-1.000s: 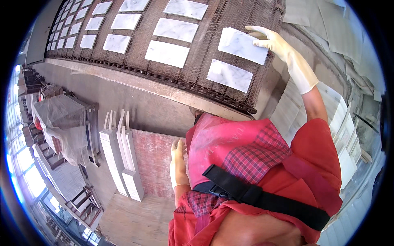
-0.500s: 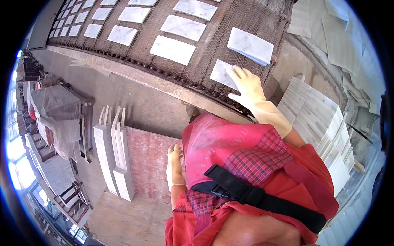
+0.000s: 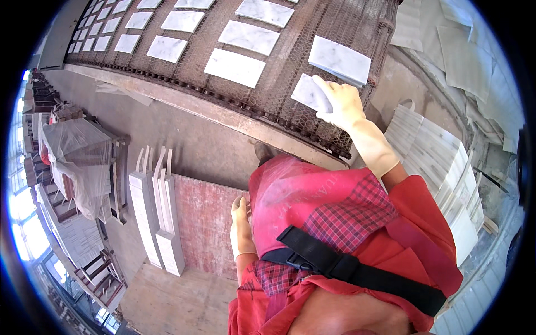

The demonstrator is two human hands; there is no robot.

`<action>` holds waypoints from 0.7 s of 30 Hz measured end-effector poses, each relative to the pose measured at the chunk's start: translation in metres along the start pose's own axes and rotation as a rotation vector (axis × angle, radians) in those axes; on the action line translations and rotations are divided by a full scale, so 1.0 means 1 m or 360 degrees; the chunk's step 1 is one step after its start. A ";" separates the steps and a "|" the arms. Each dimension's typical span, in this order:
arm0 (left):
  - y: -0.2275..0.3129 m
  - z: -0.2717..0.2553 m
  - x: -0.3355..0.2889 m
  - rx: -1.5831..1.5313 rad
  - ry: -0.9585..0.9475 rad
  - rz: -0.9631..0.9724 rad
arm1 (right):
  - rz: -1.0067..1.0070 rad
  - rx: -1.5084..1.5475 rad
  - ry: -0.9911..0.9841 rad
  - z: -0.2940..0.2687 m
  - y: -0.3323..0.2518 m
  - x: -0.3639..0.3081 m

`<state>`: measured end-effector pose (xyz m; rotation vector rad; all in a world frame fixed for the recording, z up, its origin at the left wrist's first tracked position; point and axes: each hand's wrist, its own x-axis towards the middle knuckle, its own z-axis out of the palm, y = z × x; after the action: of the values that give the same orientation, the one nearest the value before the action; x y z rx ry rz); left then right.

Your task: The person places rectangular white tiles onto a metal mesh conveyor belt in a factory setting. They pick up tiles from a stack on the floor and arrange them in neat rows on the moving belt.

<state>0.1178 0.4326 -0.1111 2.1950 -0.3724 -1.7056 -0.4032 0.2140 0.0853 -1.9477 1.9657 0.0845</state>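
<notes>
My right hand (image 3: 345,105), in a pale rubber glove, is closed on the right end of a white marble tile (image 3: 308,92) with grey veins. Fingers reach over the tile's far side, and the thumb is at its near side; part of the tile is hidden under the glove. Just beyond lies a stack of similar tiles (image 3: 339,57), on the brown mesh conveyor belt (image 3: 285,72). My left hand (image 3: 241,226), gloved alike, hangs low beside the red apron, holding nothing, its fingers loosely extended.
Rows of marble tiles (image 3: 235,67) lie on the belt to the left. A chain (image 3: 223,98) runs along its near edge. Striped stone slabs (image 3: 425,146) stand at the right. White stone strips (image 3: 169,245) rest on a reddish board (image 3: 204,218); a plastic-wrapped pallet (image 3: 81,162) stands left.
My right hand has closed round the tile's end and moved slightly away from me. The tile has shifted a little toward the stack. My left hand has barely moved.
</notes>
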 end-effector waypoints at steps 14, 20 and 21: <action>0.060 0.024 -0.061 0.0197 -0.0214 0.0260 | -0.0244 0.0286 0.0939 -0.056 0.048 -0.023; 0.073 0.020 -0.034 0.0283 -0.0367 0.0303 | 0.0116 -0.0264 0.0400 -0.058 0.047 0.025; 0.073 0.019 -0.030 0.0284 -0.0365 0.0314 | 0.0161 -0.0339 0.0267 -0.058 0.044 0.034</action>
<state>0.0918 0.3764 -0.0580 2.0026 -0.7996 -1.8778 -0.4578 0.1665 0.1198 -2.0432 2.2461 0.1681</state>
